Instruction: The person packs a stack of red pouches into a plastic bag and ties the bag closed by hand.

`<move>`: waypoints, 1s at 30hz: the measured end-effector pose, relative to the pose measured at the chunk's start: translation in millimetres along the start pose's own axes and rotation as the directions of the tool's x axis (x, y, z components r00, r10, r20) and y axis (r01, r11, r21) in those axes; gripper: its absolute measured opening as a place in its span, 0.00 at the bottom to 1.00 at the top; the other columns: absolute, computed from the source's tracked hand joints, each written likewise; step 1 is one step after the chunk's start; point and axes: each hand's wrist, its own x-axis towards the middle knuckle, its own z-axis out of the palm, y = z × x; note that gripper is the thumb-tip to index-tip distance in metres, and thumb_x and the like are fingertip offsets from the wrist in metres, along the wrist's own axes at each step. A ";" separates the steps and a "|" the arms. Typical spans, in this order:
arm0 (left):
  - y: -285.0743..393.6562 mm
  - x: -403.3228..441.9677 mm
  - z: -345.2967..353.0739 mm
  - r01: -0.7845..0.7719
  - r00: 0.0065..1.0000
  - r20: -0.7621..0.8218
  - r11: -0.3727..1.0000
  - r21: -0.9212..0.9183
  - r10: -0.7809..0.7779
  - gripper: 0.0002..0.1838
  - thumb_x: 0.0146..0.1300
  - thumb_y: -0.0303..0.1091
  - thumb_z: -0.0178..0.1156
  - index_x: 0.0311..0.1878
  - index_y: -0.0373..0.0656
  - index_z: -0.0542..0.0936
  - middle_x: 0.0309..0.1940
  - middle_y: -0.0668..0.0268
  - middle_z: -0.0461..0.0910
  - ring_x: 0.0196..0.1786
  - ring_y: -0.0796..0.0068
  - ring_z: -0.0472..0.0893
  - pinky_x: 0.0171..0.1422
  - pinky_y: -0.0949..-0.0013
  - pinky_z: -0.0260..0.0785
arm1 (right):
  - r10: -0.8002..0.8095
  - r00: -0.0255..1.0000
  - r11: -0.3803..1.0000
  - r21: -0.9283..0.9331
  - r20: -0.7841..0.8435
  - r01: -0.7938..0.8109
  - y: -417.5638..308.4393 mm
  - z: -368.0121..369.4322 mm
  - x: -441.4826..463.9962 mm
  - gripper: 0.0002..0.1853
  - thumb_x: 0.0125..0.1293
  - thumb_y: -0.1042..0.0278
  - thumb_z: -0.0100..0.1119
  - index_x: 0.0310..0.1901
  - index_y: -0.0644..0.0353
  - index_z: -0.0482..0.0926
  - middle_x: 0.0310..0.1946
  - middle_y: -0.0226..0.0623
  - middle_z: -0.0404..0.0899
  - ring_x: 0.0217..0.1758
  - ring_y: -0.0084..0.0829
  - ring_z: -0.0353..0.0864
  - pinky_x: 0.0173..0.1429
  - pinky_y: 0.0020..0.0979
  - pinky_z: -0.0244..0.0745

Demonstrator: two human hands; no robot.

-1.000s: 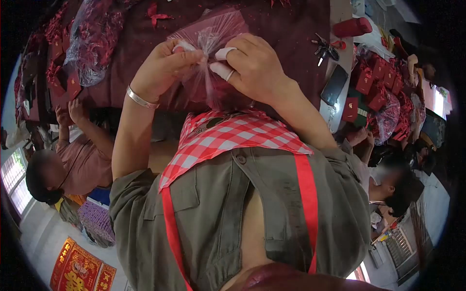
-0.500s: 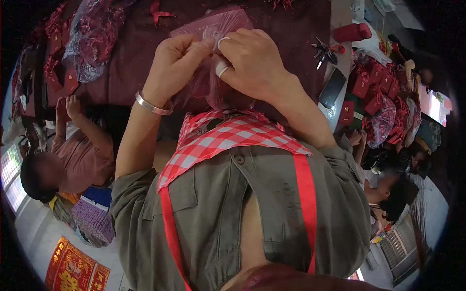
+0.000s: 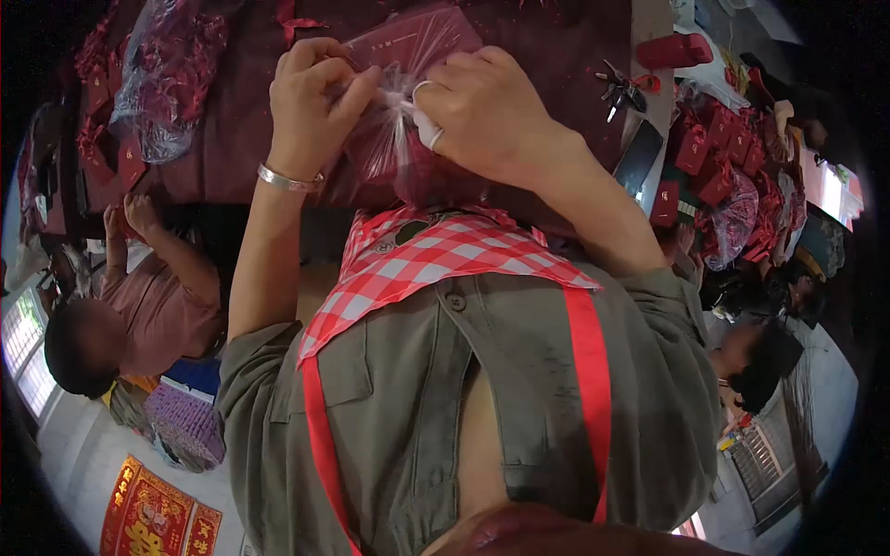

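Note:
A clear plastic bag (image 3: 385, 153) with red, flat contents lies on the dark red cloth. Its plastic is gathered into a tight twist or knot between my hands, with creases fanning out from it. My left hand (image 3: 315, 97) is closed at the left of the knot, thumb and fingers pinching the plastic. On the other side my right hand (image 3: 487, 102), with white bands on two fingers, is closed on the bag right beside the knot. Exactly which ends the fingers grip is partly hidden.
A dark red cloth (image 3: 246, 120) covers the table. Clear plastic with red items (image 3: 167, 93) lies at left; keys (image 3: 616, 91), a red pouch (image 3: 674, 51) and a phone (image 3: 638, 157) at right. Red boxes (image 3: 714, 148) pile further right. People sit on both sides.
My hands have moved apart, the left one to the left and upward. The gathered knot of the bag now shows between them, pulled tight.

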 end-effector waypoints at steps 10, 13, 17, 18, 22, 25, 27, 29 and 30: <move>64.6 4.9 -13.1 -0.099 0.971 0.235 0.952 0.291 0.029 0.17 0.48 0.38 0.70 0.40 0.44 0.77 0.54 0.57 0.70 0.55 0.55 0.70 0.56 0.59 0.65 | 0.689 0.631 0.671 0.013 0.357 -0.741 90.0 118.1 -146.3 0.17 0.68 0.54 0.46 0.46 0.58 0.77 0.37 0.49 0.80 0.43 0.49 0.78 0.47 0.44 0.72; 48.6 -9.0 -9.4 -0.078 0.974 0.226 0.980 0.183 0.036 0.14 0.46 0.38 0.68 0.35 0.46 0.77 0.52 0.59 0.71 0.54 0.54 0.70 0.53 0.59 0.64 | 0.741 0.549 0.524 0.179 0.386 -0.833 55.1 127.3 -129.4 0.20 0.68 0.52 0.45 0.46 0.61 0.76 0.36 0.54 0.79 0.42 0.53 0.78 0.46 0.46 0.71; 14.3 -48.3 -37.9 0.368 0.918 0.238 0.906 -0.209 -0.318 0.07 0.55 0.31 0.63 0.35 0.42 0.76 0.60 0.55 0.65 0.58 0.60 0.69 0.55 0.62 0.64 | 0.700 0.622 0.410 0.515 0.351 -0.752 28.0 132.1 -114.2 0.21 0.68 0.52 0.46 0.48 0.62 0.75 0.39 0.53 0.80 0.45 0.52 0.78 0.48 0.42 0.71; -8.0 -65.1 -48.3 0.340 0.924 0.237 0.928 -0.151 -0.300 0.04 0.58 0.28 0.59 0.35 0.41 0.76 0.63 0.56 0.62 0.60 0.66 0.68 0.56 0.68 0.63 | 0.725 0.614 0.351 0.599 0.313 -0.720 24.1 132.2 -110.7 0.21 0.68 0.52 0.46 0.50 0.62 0.74 0.41 0.52 0.79 0.47 0.50 0.78 0.49 0.40 0.71; -75.7 -134.6 -73.7 0.676 0.643 0.216 0.412 -0.611 -0.735 0.11 0.60 0.27 0.52 0.45 0.39 0.73 0.59 0.60 0.66 0.56 0.71 0.71 0.58 0.69 0.64 | 0.692 0.650 0.259 0.733 0.315 -0.630 8.8 142.6 -88.6 0.27 0.68 0.50 0.46 0.59 0.65 0.68 0.55 0.51 0.71 0.59 0.43 0.70 0.61 0.34 0.63; -124.8 -175.7 -66.2 0.509 0.379 0.366 -0.139 -0.850 -0.850 0.18 0.64 0.37 0.50 0.55 0.40 0.69 0.50 0.61 0.74 0.52 0.69 0.74 0.58 0.66 0.66 | 0.537 0.774 0.296 0.785 0.335 -0.544 -13.4 153.2 -69.0 0.32 0.69 0.49 0.44 0.64 0.68 0.60 0.63 0.52 0.62 0.67 0.43 0.60 0.68 0.33 0.54; -111.2 -175.7 -54.7 0.335 0.293 0.429 -0.328 -0.883 -0.854 0.27 0.67 0.52 0.44 0.61 0.41 0.65 0.53 0.60 0.73 0.54 0.65 0.73 0.61 0.64 0.65 | 0.366 0.871 0.363 0.812 0.328 -0.458 -40.2 160.9 -48.0 0.34 0.69 0.49 0.43 0.67 0.69 0.53 0.68 0.52 0.54 0.71 0.39 0.52 0.71 0.35 0.48; -116.8 -177.1 -50.6 0.349 0.312 0.442 -0.331 -0.877 -0.841 0.30 0.67 0.56 0.42 0.62 0.41 0.65 0.55 0.60 0.72 0.55 0.65 0.73 0.62 0.63 0.65 | 0.442 0.837 0.079 0.915 0.323 -0.395 -66.2 158.4 -30.9 0.35 0.70 0.52 0.42 0.68 0.70 0.48 0.69 0.48 0.51 0.72 0.37 0.48 0.72 0.34 0.42; -115.1 -179.9 -48.9 0.364 0.329 0.450 -0.329 -0.872 -0.830 0.33 0.67 0.60 0.39 0.63 0.42 0.64 0.56 0.60 0.71 0.56 0.64 0.72 0.62 0.62 0.64 | 0.485 0.795 -0.065 0.922 0.363 -0.381 -69.9 155.3 -27.9 0.34 0.71 0.54 0.42 0.68 0.71 0.47 0.69 0.47 0.51 0.73 0.36 0.47 0.73 0.33 0.40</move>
